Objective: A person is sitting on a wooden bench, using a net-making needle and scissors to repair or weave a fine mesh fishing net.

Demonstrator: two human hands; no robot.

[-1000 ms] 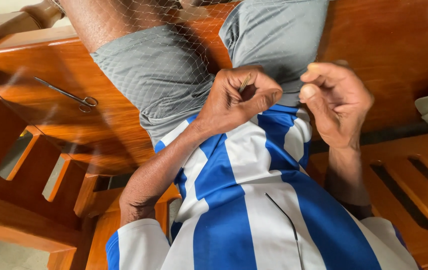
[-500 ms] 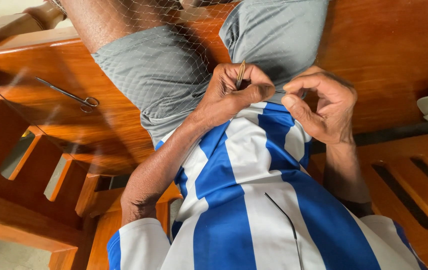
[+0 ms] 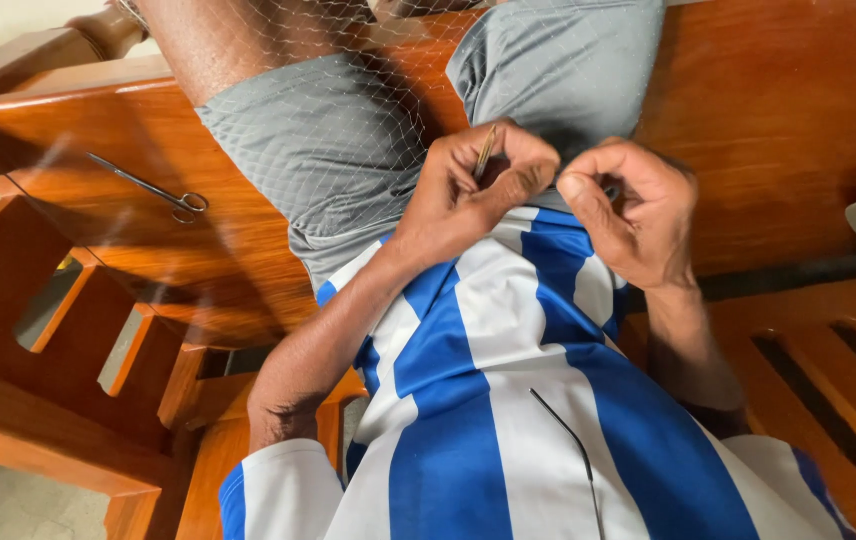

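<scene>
- Thin mesh net point(image 3: 348, 110) drapes your lap, upper centre of the frame.
- Your left hand point(image 3: 473, 185) pinches a slim netting needle point(image 3: 486, 152).
- Your right hand point(image 3: 633, 210) is clenched (contents hidden).
- Scissors point(image 3: 153, 188) lie upper left on the wooden bench point(image 3: 148, 260).

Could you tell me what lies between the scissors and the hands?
In the head view, netting draped over grey shorts separates scissors from the hands.

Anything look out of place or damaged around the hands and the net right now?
Nothing stands out. The left hand pinches a thin netting needle and the right hand is curled close beside it, both over the fine net draped across the lap. Small scissors lie flat on the wooden bench. I cannot see any tear in the mesh.
</scene>
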